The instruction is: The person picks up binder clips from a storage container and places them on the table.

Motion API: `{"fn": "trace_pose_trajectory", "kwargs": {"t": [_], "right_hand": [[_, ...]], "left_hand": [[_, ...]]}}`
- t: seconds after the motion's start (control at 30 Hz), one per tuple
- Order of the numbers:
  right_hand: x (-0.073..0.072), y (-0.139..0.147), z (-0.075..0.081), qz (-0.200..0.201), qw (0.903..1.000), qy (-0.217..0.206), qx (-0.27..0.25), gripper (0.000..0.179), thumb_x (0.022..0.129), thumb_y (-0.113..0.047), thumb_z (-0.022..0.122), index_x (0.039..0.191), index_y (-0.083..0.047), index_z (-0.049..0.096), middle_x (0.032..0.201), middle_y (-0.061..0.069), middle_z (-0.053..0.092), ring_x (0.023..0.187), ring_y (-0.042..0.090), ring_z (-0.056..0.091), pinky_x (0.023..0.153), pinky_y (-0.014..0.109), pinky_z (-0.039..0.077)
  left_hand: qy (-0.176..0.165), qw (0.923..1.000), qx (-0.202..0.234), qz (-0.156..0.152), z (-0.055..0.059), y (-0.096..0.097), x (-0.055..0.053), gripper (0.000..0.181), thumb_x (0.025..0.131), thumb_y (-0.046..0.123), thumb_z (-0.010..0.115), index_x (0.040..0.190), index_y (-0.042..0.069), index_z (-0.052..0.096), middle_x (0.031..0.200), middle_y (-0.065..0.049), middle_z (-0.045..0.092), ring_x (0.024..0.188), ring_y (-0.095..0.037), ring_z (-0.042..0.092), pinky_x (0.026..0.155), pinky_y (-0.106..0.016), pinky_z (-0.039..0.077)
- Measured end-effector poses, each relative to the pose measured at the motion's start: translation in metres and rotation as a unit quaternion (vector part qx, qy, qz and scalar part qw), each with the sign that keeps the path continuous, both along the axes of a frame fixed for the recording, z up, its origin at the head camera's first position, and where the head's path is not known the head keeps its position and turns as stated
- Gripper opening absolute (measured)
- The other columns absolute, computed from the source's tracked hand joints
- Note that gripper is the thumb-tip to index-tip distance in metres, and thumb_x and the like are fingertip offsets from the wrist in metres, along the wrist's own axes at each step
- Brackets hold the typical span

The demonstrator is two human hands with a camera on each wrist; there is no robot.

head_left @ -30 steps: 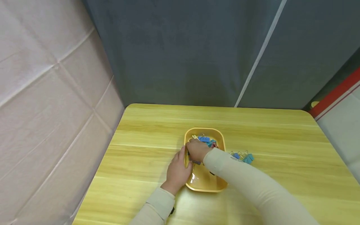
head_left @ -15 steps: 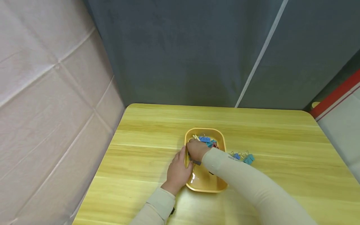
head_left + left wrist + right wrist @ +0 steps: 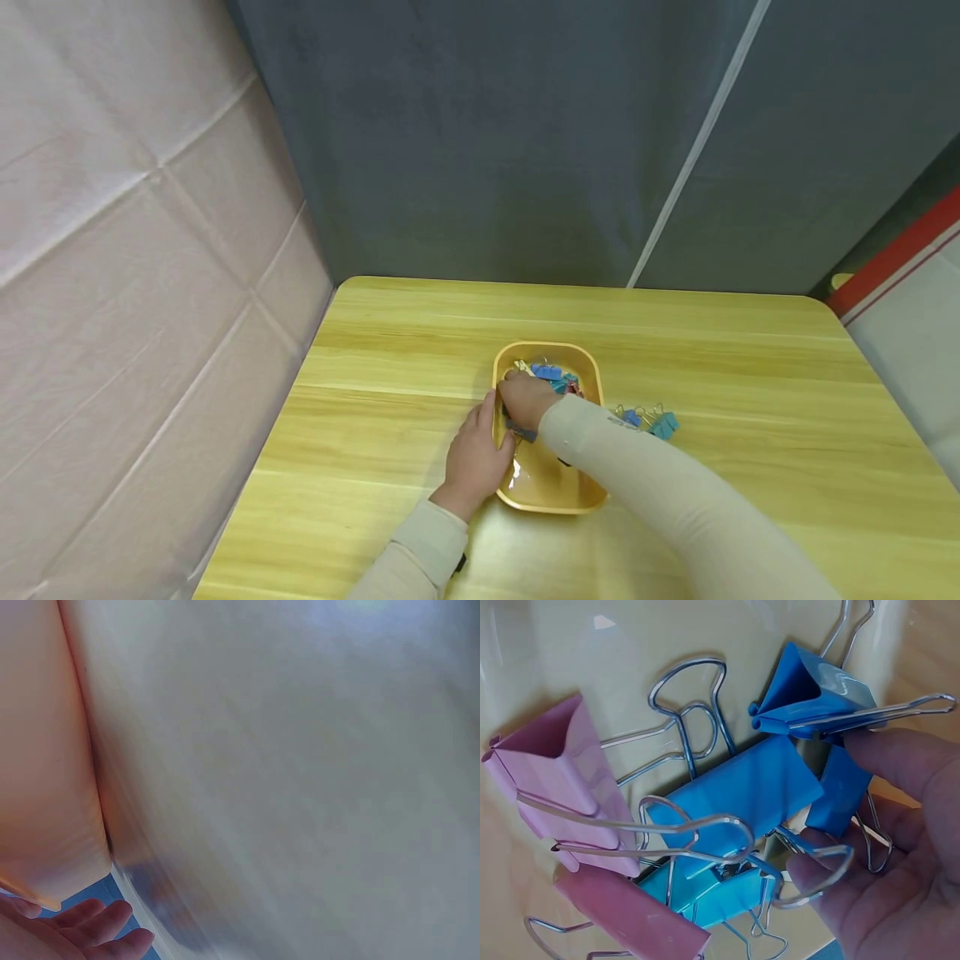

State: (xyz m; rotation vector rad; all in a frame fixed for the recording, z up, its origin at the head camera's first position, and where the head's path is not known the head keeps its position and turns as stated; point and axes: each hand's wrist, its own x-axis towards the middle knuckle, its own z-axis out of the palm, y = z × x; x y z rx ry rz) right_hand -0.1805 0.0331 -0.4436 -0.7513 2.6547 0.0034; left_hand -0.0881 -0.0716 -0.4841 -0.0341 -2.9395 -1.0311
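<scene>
A yellow-orange tray point(image 3: 551, 507) holds several binder clips. My right hand point(image 3: 528, 400) reaches down into it in the head view, its fingertips hidden there. In the right wrist view, the thumb and fingers of that hand point(image 3: 900, 847) pinch a blue binder clip point(image 3: 841, 791). Right beside the thumb lies another blue binder clip point(image 3: 810, 694); a larger blue one point(image 3: 739, 791), a turquoise one point(image 3: 727, 896) and pink ones point(image 3: 570, 780) crowd around. My left hand point(image 3: 474, 462) rests along the tray's left side, fingers extended outside and thumb over the rim.
Right of the tray, blue point(image 3: 632, 417) and teal point(image 3: 663, 426) binder clips lie on the wooden table point(image 3: 390, 358). A dark grey partition point(image 3: 465, 150) rises behind the table. A pale cloth-like wall point(image 3: 150, 292) stands at the left.
Both hands and the tray stay almost in place. A little more of the dark blue clip shows below my right hand now.
</scene>
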Motion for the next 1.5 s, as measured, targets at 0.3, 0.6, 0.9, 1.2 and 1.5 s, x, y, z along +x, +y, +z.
{"fn": "trace_pose_trajectory", "kwargs": {"t": [0.3,0.6,0.9,1.2,1.5], "right_hand": [[0.000,0.001,0.001,0.003,0.9998,0.006,-0.018,0.027,0.090,-0.009,0.065,0.116,-0.003,0.064,0.116,0.012,0.057,0.110,0.027,0.057,0.087,0.038,0.053],[-0.001,0.006,0.005,0.001,0.9989,0.006,-0.047,0.036,0.090,-0.007,0.064,0.126,-0.003,0.060,0.125,0.013,0.056,0.115,0.028,0.056,0.090,0.039,0.053],[0.001,0.011,0.012,0.025,0.9965,0.017,-0.077,0.035,0.086,-0.007,0.068,0.121,-0.003,0.062,0.116,0.011,0.058,0.107,0.026,0.059,0.089,0.036,0.052],[0.005,0.014,0.017,0.048,0.9919,0.026,-0.114,0.032,0.083,-0.006,0.071,0.115,-0.002,0.065,0.105,0.009,0.059,0.097,0.025,0.061,0.085,0.035,0.053],[0.010,0.017,0.027,0.060,0.9900,0.019,-0.126,0.038,0.084,-0.010,0.073,0.119,0.000,0.063,0.110,0.010,0.060,0.103,0.026,0.060,0.090,0.035,0.051]], "left_hand": [[0.001,1.0000,0.001,-0.002,0.000,-0.001,-0.001,0.067,0.094,0.030,0.057,0.151,0.010,0.030,0.138,-0.021,0.049,0.119,-0.040,0.053,0.093,-0.053,0.046],[0.001,1.0000,-0.004,-0.004,-0.001,-0.001,-0.002,0.067,0.094,0.030,0.057,0.151,0.010,0.029,0.139,-0.021,0.049,0.119,-0.040,0.053,0.094,-0.053,0.046],[-0.003,1.0000,-0.006,-0.003,0.001,-0.002,-0.003,0.067,0.093,0.030,0.057,0.151,0.009,0.030,0.139,-0.022,0.048,0.120,-0.041,0.053,0.095,-0.054,0.046],[-0.004,0.9999,-0.008,-0.005,0.001,-0.005,-0.002,0.067,0.094,0.031,0.056,0.151,0.008,0.030,0.139,-0.023,0.048,0.120,-0.041,0.053,0.094,-0.054,0.046],[-0.010,0.9999,-0.011,0.001,0.002,-0.006,-0.003,0.068,0.093,0.032,0.057,0.151,0.008,0.030,0.139,-0.023,0.048,0.120,-0.042,0.052,0.094,-0.054,0.046]]}}
